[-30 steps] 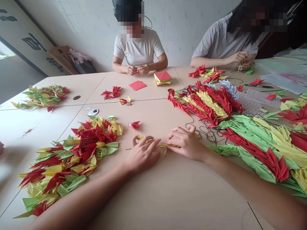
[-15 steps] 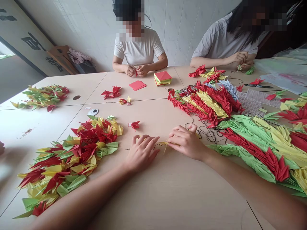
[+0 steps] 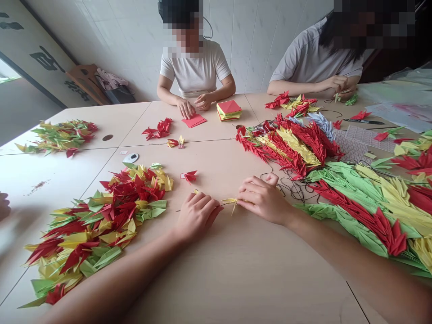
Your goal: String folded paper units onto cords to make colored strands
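Observation:
My left hand (image 3: 197, 215), fingers curled together, grips a thin dark string whose end pokes out to its left. A bit of yellow paper shows above its knuckles. Between the two hands a folded yellow paper crane (image 3: 229, 201) sits on the string, just off the table. My right hand (image 3: 265, 201) is closed on yellow paper cranes at the right end of it; most of what it holds is hidden behind the fingers. A single red paper crane (image 3: 191, 177) lies just beyond my left hand. Left of that hand spreads a pile of red, yellow and green cranes (image 3: 114, 211).
Strung red and yellow cranes (image 3: 290, 146) and green strands (image 3: 354, 184) cover the right side, with tangled black string (image 3: 293, 189) beside them. Across the table are stacked paper squares (image 3: 229, 110), a red sheet (image 3: 194, 120) and two seated people. Another hand (image 3: 4, 206) shows at the left edge.
My left fingers, spread before, have closed around the string. My right hand has hardly moved. The person opposite has lowered a hand onto the red sheets.

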Demonstrator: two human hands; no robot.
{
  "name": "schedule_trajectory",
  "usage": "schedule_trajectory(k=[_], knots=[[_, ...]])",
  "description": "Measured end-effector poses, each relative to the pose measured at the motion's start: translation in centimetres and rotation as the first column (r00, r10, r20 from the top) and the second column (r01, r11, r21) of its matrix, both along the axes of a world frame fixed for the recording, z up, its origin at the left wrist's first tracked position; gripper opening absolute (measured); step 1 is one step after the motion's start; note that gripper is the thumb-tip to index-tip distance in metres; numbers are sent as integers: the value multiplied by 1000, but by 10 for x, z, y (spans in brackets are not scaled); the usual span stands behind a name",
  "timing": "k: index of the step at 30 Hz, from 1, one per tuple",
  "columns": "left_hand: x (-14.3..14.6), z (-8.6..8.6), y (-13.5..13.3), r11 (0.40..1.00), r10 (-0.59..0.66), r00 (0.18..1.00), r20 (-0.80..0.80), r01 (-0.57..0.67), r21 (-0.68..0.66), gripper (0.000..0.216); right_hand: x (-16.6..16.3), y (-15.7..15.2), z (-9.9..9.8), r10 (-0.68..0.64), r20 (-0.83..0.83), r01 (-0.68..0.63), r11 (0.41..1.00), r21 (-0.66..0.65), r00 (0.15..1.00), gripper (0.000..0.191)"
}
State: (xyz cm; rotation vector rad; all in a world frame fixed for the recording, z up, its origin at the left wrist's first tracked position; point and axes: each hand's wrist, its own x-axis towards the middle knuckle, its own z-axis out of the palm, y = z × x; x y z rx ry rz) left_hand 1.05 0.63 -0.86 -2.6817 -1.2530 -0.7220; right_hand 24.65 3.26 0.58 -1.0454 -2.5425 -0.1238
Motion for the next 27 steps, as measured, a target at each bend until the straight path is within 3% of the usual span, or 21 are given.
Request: schedule_trajectory(k=[10,15,22,27], knots=[[3,0,-1,996,21,1000,-5,-20,92,22,-2,-3,-1,8,-29,-11,996,-86,1000,16],[3,1,-2,1000,6,1000,-16,-6,24,19,-1,-3,1,36,-21,-38,991,-125,999,12],[0,2,-3,998,-15,1000,-22,14,-58,19,0,-2,1,98,-81,-108,987,-122,992,22],[-1,4,-3,998,8,1000,11,-7,-61,23,-1,-2,-2,122,-33,-124,988,-89,992,28]])
